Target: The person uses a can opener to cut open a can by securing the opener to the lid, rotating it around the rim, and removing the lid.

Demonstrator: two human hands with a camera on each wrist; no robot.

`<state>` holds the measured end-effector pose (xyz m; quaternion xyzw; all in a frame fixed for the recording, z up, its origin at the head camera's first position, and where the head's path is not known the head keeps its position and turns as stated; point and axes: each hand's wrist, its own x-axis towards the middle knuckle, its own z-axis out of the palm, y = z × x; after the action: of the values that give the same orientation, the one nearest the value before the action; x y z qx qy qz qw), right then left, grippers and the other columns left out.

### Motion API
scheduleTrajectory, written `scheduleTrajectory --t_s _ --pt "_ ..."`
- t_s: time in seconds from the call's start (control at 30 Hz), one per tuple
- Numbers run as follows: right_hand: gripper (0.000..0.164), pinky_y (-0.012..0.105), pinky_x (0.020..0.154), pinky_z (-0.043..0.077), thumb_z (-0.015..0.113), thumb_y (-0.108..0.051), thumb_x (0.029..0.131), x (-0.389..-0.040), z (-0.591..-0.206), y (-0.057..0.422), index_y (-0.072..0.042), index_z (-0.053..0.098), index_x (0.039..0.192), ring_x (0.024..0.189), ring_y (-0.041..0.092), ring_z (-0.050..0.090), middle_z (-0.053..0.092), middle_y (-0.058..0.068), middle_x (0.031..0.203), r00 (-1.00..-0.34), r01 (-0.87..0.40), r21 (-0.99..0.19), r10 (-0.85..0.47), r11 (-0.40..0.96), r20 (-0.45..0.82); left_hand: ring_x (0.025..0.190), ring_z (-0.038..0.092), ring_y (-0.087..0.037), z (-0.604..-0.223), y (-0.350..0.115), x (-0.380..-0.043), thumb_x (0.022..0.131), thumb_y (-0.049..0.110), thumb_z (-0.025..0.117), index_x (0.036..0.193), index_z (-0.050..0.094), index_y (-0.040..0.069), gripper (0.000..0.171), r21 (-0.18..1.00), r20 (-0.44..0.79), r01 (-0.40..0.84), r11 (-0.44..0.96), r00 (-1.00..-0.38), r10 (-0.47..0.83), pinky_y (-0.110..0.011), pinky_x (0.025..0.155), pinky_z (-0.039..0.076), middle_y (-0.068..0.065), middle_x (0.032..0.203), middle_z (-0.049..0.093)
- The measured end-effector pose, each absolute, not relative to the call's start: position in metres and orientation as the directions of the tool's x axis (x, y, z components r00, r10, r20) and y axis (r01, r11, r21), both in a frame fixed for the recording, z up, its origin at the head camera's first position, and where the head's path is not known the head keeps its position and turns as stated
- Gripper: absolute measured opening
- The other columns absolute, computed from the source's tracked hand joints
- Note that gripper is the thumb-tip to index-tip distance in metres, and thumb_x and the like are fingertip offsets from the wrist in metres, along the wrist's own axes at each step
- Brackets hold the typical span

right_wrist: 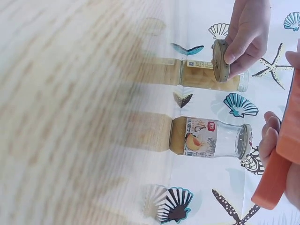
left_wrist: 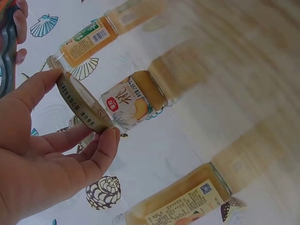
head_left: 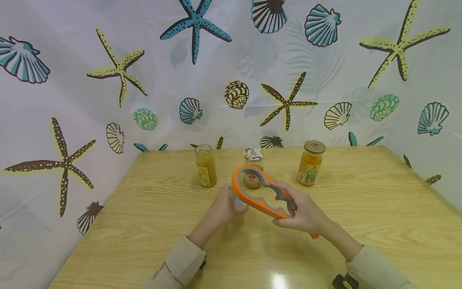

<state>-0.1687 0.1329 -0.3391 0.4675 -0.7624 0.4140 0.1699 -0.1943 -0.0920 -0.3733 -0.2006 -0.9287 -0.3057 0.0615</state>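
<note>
My left hand (head_left: 225, 204) pinches a gold metal jar lid (left_wrist: 86, 108) by its rim, between thumb and fingertips. In my right hand (head_left: 303, 206) is an orange jar opener (head_left: 265, 206) with grey inner edges, its loop pointing left in the head view. Behind that loop stands the middle jar (head_left: 252, 181), with a white patterned lid and a peach picture on its label. To its left, a taller jar (head_left: 206, 166) of yellow contents has no lid on its mouth. A third jar (head_left: 309, 166), on the right, wears a gold lid.
All three jars stand upright in a row towards the back of the wooden table (head_left: 162, 224). White cloth (head_left: 216, 80) printed with starfish and shells rises behind the table and along both sides.
</note>
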Motion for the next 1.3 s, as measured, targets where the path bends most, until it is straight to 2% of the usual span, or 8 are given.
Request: scheduleTrajectory --t_s 0.13,0.37,0.53,0.7,0.9,1.2,1.3 --pt "0.068 0.017 0.042 0.036 0.079 0.005 0.057 -0.173 -0.345 0.134 0.010 0.046 0.115 0.048 0.008 0.037 0.057 0.007 0.083 -0.507 -0.853 -0.469 -0.572 0.228 0.645 0.088 0.049 -0.024 -0.374 -0.095 -0.196 0.075 0.014 0.072 0.114 0.059 0.005 0.042 0.544 0.206 0.368 0.754 -0.930 0.306 -0.033 0.069 0.049 -0.012 0.096 0.053" --pt "0.075 0.016 0.043 0.037 0.082 -0.004 0.060 -0.190 -0.370 0.143 0.001 0.045 0.125 0.052 -0.003 0.037 0.055 0.000 0.084 -0.537 -0.834 -0.488 -0.575 0.257 0.617 0.091 0.052 -0.028 -0.376 -0.103 -0.203 0.072 0.013 0.076 0.102 0.062 -0.003 0.037 0.490 0.191 0.317 0.812 -0.948 0.255 -0.037 0.073 0.050 -0.018 0.100 0.055" --pt "0.075 0.015 0.044 0.037 0.081 -0.007 0.063 -0.191 -0.372 0.144 -0.002 0.045 0.128 0.052 0.000 0.038 0.056 0.001 0.087 -0.530 -0.839 -0.482 -0.579 0.253 0.619 0.085 0.054 -0.028 -0.375 -0.108 -0.204 0.069 0.012 0.077 0.093 0.060 -0.009 0.036 0.444 0.191 0.310 0.841 -0.949 0.249 -0.035 0.070 0.051 -0.018 0.094 0.055" --pt "0.075 0.016 0.044 0.037 0.081 -0.006 0.062 -0.190 -0.371 0.144 -0.002 0.045 0.127 0.052 0.002 0.039 0.058 0.003 0.090 -0.533 -0.837 -0.483 -0.579 0.257 0.617 0.083 0.053 -0.026 -0.376 -0.112 -0.207 0.070 0.015 0.079 0.092 0.060 -0.008 0.037 0.432 0.139 0.272 0.860 -0.962 0.234 -0.035 0.072 0.050 -0.015 0.090 0.054" --pt "0.073 0.016 0.043 0.036 0.080 -0.007 0.063 -0.191 -0.374 0.145 -0.004 0.045 0.127 0.053 -0.001 0.036 0.055 -0.001 0.088 -0.566 -0.813 -0.514 -0.577 0.274 0.588 0.085 0.054 -0.027 -0.381 -0.122 -0.211 0.069 0.012 0.079 0.093 0.060 -0.008 0.036 0.434 0.120 0.246 0.867 -0.969 0.215 -0.038 0.074 0.049 -0.016 0.094 0.056" --pt "0.073 0.016 0.045 0.037 0.081 -0.009 0.064 -0.191 -0.376 0.145 -0.004 0.045 0.128 0.054 -0.002 0.036 0.050 -0.007 0.075 -0.579 -0.805 -0.517 -0.577 0.292 0.576 0.080 0.053 -0.025 -0.384 -0.139 -0.219 0.066 0.005 0.076 0.088 0.060 -0.006 0.029 0.411 0.098 0.208 0.888 -0.978 0.184 -0.037 0.068 0.048 -0.013 0.085 0.056" --pt "0.073 0.017 0.045 0.037 0.081 -0.009 0.064 -0.191 -0.377 0.145 -0.004 0.045 0.128 0.054 -0.002 0.037 0.047 -0.005 0.070 -0.579 -0.805 -0.518 -0.576 0.291 0.577 0.078 0.051 -0.024 -0.385 -0.144 -0.221 0.066 0.004 0.076 0.084 0.058 -0.007 0.028 0.403 0.087 0.189 0.896 -0.982 0.168 -0.037 0.068 0.047 -0.012 0.082 0.055"
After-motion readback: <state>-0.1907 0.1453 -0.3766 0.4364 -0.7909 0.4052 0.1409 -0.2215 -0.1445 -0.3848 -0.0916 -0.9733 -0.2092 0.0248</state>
